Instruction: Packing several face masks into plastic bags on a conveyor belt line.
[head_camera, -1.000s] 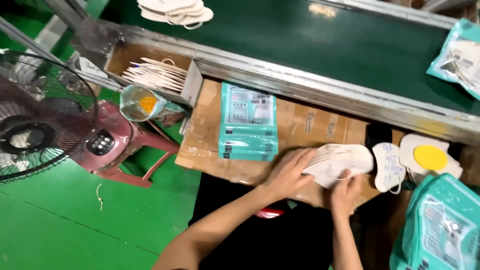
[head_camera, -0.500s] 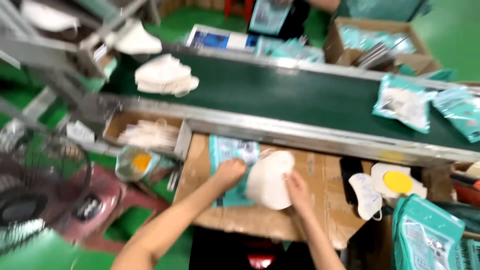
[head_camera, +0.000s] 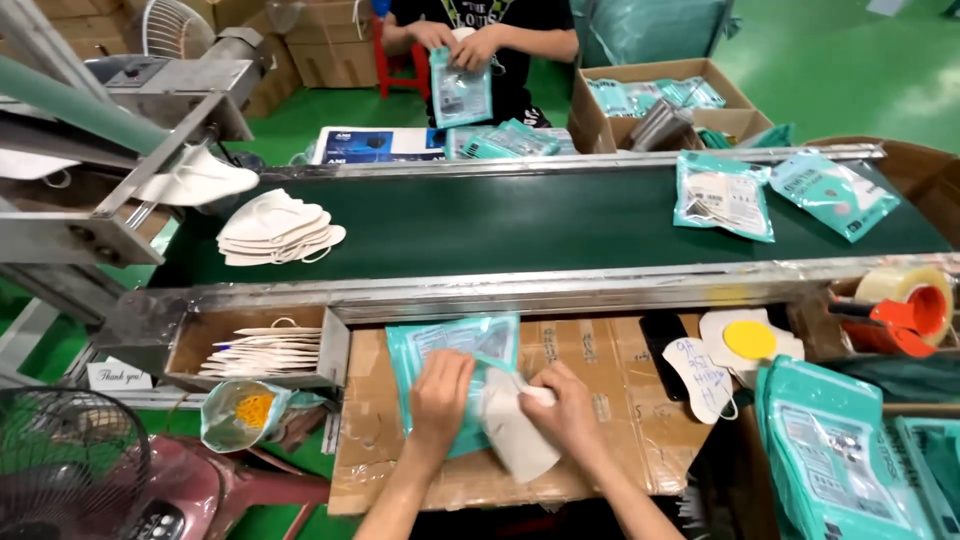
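The left hand (head_camera: 440, 385) lies palm down on a teal pouch (head_camera: 455, 345), fingers bent over its lower half. Whether they pinch an edge or only press it flat cannot be told. The right hand (head_camera: 570, 405) is closed around the upper end of a folded bundle of white masks (head_camera: 515, 440), thumb and fingers clamped on it. The bundle slants from the pouch's right side down towards 5 o'clock. Pouch and bundle both rest on the cardboard-covered bench (head_camera: 610, 350), just below the conveyor belt (head_camera: 560, 225).

By the look of it, the step in hand is bringing bundle and pouch together. The masks touch the pouch's side, but most of their length is outside it. Where the pouch's opening lies is hidden under the hands. Getting the bundle inside would call for the opening to be held apart, the masks kept squared as one stack, and the ear loops kept from snagging.

At 10 o'clock from the hands a tray (head_camera: 265, 350) holds more flat masks, and a loose pile of masks (head_camera: 275, 228) sits on the belt beyond it. At 1 o'clock two filled pouches (head_camera: 725, 195) lie on the belt. At 3 o'clock are a single mask with a yellow disc (head_camera: 750, 340) and a tape dispenser (head_camera: 900, 310), and at 4 o'clock a stack of pouches (head_camera: 830, 460). Across the belt at 12 o'clock, another person's hands (head_camera: 455, 40) hold a pouch.
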